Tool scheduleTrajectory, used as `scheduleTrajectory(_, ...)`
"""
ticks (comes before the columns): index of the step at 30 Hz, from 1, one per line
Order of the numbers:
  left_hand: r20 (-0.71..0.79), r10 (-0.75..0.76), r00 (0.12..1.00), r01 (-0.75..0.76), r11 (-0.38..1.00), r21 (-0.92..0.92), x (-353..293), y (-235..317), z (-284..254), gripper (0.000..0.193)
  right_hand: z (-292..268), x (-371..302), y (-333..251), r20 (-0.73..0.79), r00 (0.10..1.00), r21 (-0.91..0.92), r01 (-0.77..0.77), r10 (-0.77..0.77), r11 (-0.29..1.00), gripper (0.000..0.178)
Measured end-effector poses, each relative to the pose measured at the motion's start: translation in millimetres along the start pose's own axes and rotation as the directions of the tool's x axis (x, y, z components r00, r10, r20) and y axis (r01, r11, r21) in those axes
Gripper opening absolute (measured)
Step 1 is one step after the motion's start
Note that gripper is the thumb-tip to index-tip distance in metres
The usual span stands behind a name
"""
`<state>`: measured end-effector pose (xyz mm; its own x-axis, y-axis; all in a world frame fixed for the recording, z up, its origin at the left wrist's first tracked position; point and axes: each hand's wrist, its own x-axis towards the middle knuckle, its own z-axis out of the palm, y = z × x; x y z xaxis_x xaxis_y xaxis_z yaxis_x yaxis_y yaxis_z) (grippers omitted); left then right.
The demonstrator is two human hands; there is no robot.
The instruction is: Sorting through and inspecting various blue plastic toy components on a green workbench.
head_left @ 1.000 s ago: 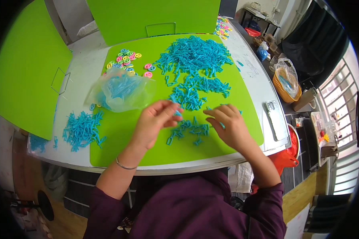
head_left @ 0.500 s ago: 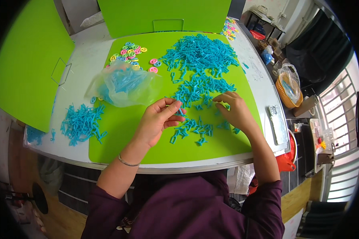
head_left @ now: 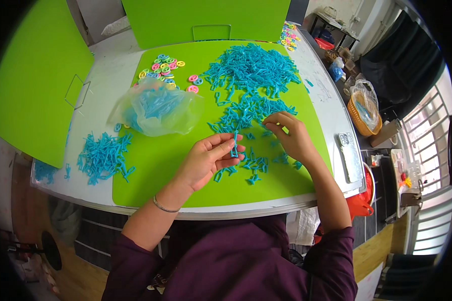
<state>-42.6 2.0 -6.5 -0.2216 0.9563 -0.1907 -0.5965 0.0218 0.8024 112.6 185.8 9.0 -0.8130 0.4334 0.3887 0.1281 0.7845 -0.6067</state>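
My left hand (head_left: 206,159) pinches a small blue plastic piece (head_left: 235,143) upright between thumb and fingers, over the green mat (head_left: 160,180). To its right, my right hand (head_left: 290,133) reaches the lower edge of a loose spread of blue plastic pieces (head_left: 251,110). The right thumb and index finger are bent close together; whether a piece is between them is too small to make out. A smaller scatter of the same pieces (head_left: 256,163) lies between and below my hands. Beyond is a large heap of the blue pieces (head_left: 256,65).
A translucent plastic bag (head_left: 158,108) with blue contents sits left, beside colourful rings (head_left: 163,65). Another blue pile (head_left: 103,155) lies near the table's left side. Green panels (head_left: 40,75) stand left and behind. A phone (head_left: 349,156) rests at the right edge.
My left hand has moved slightly right and down, turning its blue piece upright into view. My right hand has shifted a little left and up toward the loose pieces.
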Motion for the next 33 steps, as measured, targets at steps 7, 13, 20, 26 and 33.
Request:
scheduleTrajectory(7,0.019,-0.04,0.999,0.04,0.999,-0.033,2.8,-4.5,0.3,0.025,11.6,-9.9,-22.7,-0.084,0.996,0.039,0.039,-0.036,0.998,0.01)
scheduleTrajectory(13,0.018,-0.057,0.998,0.058,0.998,-0.039,2.5,-3.6,1.6,0.024,14.8,-11.6,-20.2,-0.064,0.993,0.08,-0.089,0.094,0.993,0.011)
scheduleTrajectory(20,0.014,-0.083,0.996,0.084,0.996,-0.034,2.8,-6.2,-0.4,0.025,13.4,-16.6,-40.5,-0.109,0.993,0.082,0.053,-0.043,0.995,0.012)
scheduleTrajectory(26,0.043,-0.071,0.997,0.071,0.997,-0.02,2.0,-7.7,1.3,0.025,16.3,-17.0,-41.2,-0.151,0.956,-0.084,0.241,-0.252,0.967,0.015)
scheduleTrajectory(33,0.042,-0.068,0.997,0.068,0.998,0.007,1.3,-6.2,2.6,0.026,15.5,-17.7,-42.2,-0.158,0.946,-0.109,0.269,-0.283,0.957,0.017)
